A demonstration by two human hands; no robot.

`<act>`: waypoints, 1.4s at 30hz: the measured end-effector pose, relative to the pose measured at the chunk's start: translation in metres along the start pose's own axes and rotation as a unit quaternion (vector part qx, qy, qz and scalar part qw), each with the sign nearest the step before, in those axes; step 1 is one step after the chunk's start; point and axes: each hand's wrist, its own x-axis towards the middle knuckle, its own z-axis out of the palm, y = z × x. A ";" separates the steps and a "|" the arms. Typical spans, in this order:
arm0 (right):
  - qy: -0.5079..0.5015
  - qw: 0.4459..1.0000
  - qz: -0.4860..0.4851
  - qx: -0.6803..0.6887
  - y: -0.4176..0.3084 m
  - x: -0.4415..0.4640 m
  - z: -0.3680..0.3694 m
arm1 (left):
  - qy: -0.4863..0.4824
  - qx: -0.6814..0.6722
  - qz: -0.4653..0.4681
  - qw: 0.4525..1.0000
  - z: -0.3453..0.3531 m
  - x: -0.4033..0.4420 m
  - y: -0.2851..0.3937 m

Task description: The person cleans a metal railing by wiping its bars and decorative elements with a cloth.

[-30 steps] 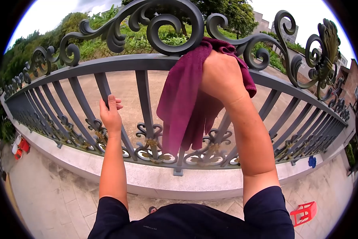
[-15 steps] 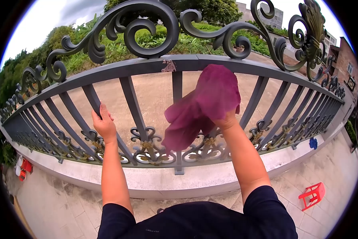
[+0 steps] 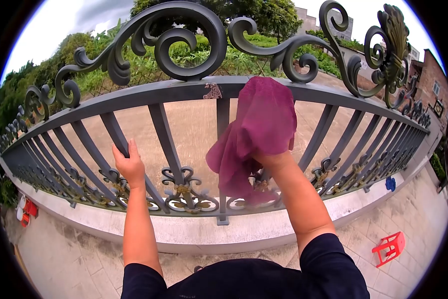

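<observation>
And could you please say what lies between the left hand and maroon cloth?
In the head view, a grey metal baluster with scrollwork around its lower part stands there.

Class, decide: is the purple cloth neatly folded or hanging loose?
Hanging loose: the purple cloth drapes over and mostly hides the right hand, its lower end dangling in uneven folds.
</observation>
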 end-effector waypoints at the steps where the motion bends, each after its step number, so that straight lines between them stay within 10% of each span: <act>1: 0.003 1.000 -0.022 -0.013 0.009 0.010 -0.005 | 0.003 0.011 0.009 1.000 0.000 0.001 -0.005; 28: 0.178 0.946 -0.078 -0.261 -0.011 0.045 -0.011 | 0.017 0.030 0.015 0.999 0.001 -0.001 -0.014; 42: 0.196 0.965 -0.086 -0.154 -0.020 0.054 -0.018 | 0.022 0.042 0.009 0.999 0.002 0.000 -0.013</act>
